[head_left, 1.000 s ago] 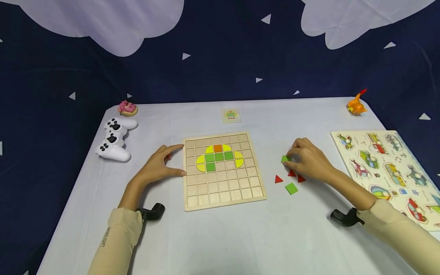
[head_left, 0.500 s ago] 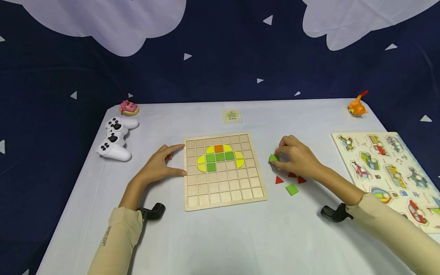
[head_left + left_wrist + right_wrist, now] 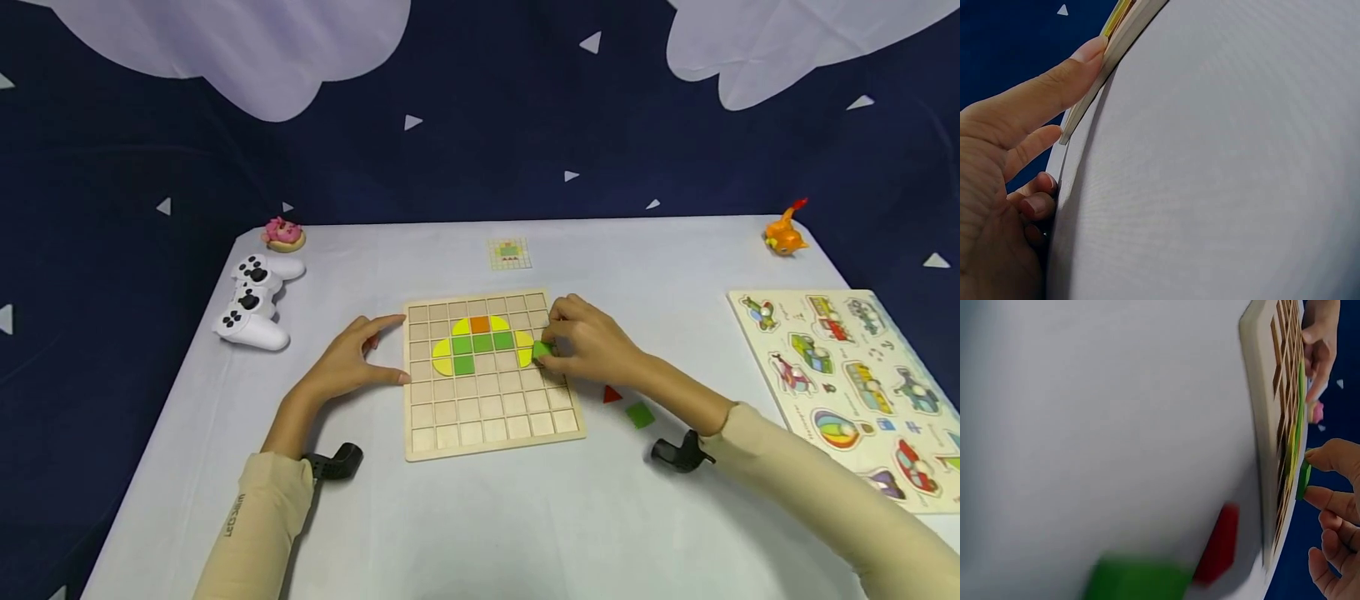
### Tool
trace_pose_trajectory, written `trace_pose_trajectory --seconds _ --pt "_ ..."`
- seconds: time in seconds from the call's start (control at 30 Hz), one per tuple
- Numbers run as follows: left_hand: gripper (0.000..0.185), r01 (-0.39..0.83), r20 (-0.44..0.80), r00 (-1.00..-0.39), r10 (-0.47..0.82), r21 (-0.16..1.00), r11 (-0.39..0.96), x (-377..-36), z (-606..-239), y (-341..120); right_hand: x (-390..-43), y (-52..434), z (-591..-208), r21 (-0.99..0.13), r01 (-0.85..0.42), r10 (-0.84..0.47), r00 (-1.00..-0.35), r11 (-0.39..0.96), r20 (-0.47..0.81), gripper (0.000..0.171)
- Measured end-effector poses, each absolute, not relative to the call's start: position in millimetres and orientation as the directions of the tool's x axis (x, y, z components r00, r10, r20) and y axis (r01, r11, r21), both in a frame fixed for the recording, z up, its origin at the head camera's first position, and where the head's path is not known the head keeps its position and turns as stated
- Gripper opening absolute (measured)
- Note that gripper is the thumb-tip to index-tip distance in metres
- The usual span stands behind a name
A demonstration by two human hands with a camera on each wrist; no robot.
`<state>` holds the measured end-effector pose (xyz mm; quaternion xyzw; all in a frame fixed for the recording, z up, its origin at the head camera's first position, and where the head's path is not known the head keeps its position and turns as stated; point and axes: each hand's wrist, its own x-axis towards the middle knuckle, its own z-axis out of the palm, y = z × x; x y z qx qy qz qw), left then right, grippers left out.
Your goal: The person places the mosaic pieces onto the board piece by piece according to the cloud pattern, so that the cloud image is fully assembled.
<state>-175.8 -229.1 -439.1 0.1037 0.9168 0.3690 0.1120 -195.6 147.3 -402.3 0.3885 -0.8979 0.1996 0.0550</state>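
Now over the right part of the wooden grid board [image 3: 491, 417]: right hand [image 3: 592, 348], fingers [image 3: 1329, 500] curled and pinching a green square tile [image 3: 542, 351] by its edges, tile held just above the cells beside the yellow, green and orange shape already filling the upper rows. Against the board's left edge: left hand [image 3: 347, 363], fingers [image 3: 1047, 87] straight and spread, forefinger at the top corner and thumb lower down the same side, nothing gripped. On the tabletop [image 3: 480, 517] just right of the board: a red triangle [image 3: 612, 395] and another green square [image 3: 640, 414], close together. Further off, a small pattern card [image 3: 509, 252] behind the board, a white game controller [image 3: 255, 302] and a pink toy [image 3: 282, 235] at the left, an orange toy [image 3: 785, 233] at the far right corner, a vehicle peg puzzle [image 3: 847, 375] along the right edge.
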Motion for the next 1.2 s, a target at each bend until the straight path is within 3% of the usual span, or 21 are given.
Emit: trace_pose_trajectory --seconds 0.4,0.73,1.2 --pt "0.094 0.093 -0.135 -0.955 0.265 0.710 0.698 -175.2 -439.0 -227.3 -192.8 108.3 -407.4 -0.332 -0.753 -0.738 -0.644 0.567 0.202 0.022" --pt "0.094 0.094 -0.137 -0.953 0.269 0.712 0.696 -174.7 -438.9 -227.0 -194.2 93.1 -413.4 -0.309 -0.804 -0.777 -0.583 0.508 0.237 0.019" --pt "0.095 0.085 -0.140 -0.955 0.261 0.713 0.696 -174.5 -437.0 -228.9 -192.9 78.0 -413.1 -0.400 -0.751 -0.753 -0.629 0.526 0.191 0.015"
